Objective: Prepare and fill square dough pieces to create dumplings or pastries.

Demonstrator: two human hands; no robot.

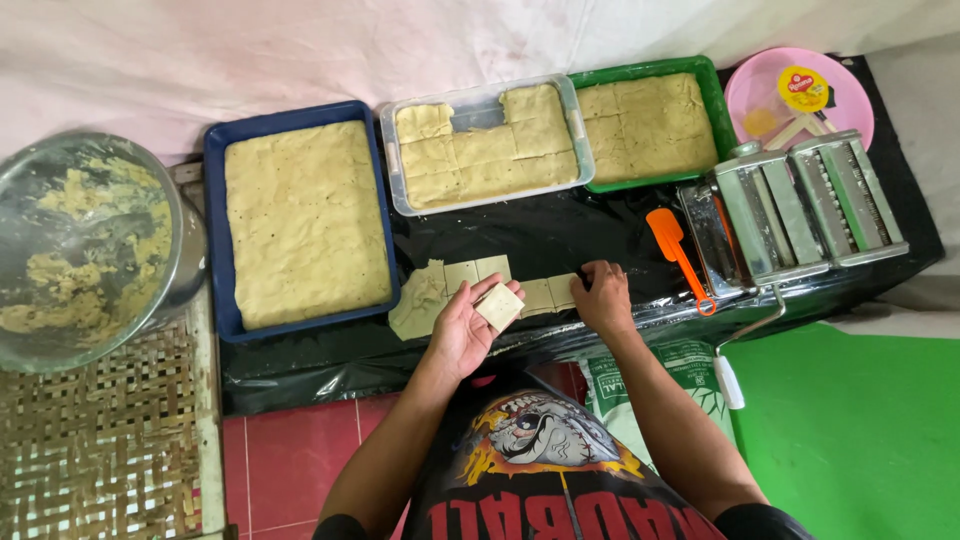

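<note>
A small square of pale dough (pixel 499 307) is held flat on the upturned palm of the left hand (pixel 465 328), the fingers open and slightly curled beneath it. The right hand (pixel 603 297) is pressed palm down on the black sheet (pixel 560 230), fingers bent over the right end of a row of cut dough squares (pixel 490 275); whether anything is pinched under them cannot be told. The row runs left to right, its long axis lying across the body just beyond the fingertips, with the left end nearer the left hand and the right end under the right hand. At the left end an uneven scrap of dough (pixel 418 302) is seen. Beyond the row, three trays are set side by side: a blue tray (pixel 215 200) with an uncut slab, a clear tray (pixel 480 125) with dough scored into squares and one gap, and a green tray (pixel 710 95) also filled. To the right an orange scraper (pixel 675 250) lies beside a metal roller machine (pixel 790 205), whose crank handle (pixel 745 340) overhangs the near edge. A pink bowl (pixel 800 95) stands behind it. Far left, a metal bowl (pixel 80 250) with dough remnants rests above a woven mat (pixel 100 440). Bare sheet is left between row and trays.
</note>
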